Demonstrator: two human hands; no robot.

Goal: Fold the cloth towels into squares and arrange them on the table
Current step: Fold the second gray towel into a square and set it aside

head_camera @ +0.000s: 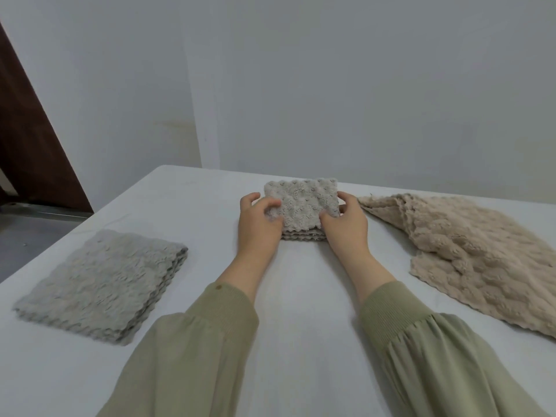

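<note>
Olive-green sleeves, gathered fabric, ribbed cuffs

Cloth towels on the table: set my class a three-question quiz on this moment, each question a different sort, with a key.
1. True or false: the beige towel lies unfolded on the table.
2. Of the left hand and right hand, which grips the small folded grey towel? A the left; B the right; C both.
3. Fill in: the larger folded grey towel lies on the person's ____ side.
Key: 1 true; 2 C; 3 left.

Beige towel partly beyond the right edge, sleeves beyond the bottom.
</note>
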